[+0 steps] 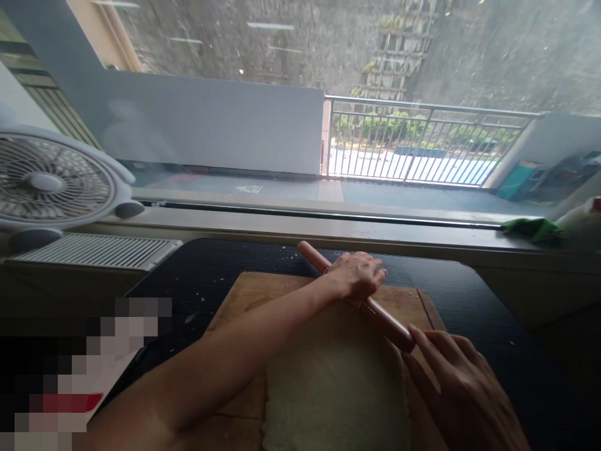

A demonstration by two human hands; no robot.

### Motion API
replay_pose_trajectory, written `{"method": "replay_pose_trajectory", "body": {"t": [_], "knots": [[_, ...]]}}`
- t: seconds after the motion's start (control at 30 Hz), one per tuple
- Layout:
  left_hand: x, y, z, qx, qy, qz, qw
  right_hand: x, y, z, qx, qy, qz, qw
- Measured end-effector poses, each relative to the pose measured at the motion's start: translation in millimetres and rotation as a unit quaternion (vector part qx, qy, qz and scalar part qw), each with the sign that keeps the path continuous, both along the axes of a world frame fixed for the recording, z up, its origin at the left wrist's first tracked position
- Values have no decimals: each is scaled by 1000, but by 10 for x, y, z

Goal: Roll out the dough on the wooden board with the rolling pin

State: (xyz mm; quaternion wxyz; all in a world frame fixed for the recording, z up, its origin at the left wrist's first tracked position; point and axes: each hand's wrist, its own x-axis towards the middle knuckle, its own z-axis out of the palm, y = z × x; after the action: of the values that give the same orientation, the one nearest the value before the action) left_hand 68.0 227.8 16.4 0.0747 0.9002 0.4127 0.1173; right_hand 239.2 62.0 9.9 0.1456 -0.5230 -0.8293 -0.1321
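Observation:
A rolling pin (387, 324) lies slantwise over the far part of a wide, flat sheet of pale dough (335, 382). My left hand (357, 275) is closed over the middle of the pin, its forearm reaching across the dough's left side. At the pin's near right end, my right hand (462, 376) grips the tip between thumb and fingers. Beneath the dough is a wooden board (256, 291), partly hidden by the dough and my arms. The far left end of the pin sticks out past the board's edge.
The board rests on a black table (474, 294) dotted with small white crumbs. A white fan (47, 181) stands at the left beside a slatted white panel (98, 250). Beyond the table runs a window sill (282, 227) with a green cloth (533, 230) at its right. A pixelated patch covers the lower left.

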Motion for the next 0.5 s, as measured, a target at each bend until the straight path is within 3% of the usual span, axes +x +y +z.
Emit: {"method": "replay_pose_trajectory", "body": {"t": [0.13, 0.27, 0.37, 0.5], "knots": [[-333, -361, 24, 19, 11, -60, 998, -105, -50, -3, 24, 15, 61, 998], [-590, -644, 75, 31, 26, -70, 997, -170, -70, -21, 24, 30, 84, 996], [-527, -601, 80, 21, 36, -58, 997, -146, -39, -14, 24, 34, 73, 996], [-168, -263, 75, -20, 33, -40, 998, -27, 34, 27, 17, 24, 30, 999]]}}
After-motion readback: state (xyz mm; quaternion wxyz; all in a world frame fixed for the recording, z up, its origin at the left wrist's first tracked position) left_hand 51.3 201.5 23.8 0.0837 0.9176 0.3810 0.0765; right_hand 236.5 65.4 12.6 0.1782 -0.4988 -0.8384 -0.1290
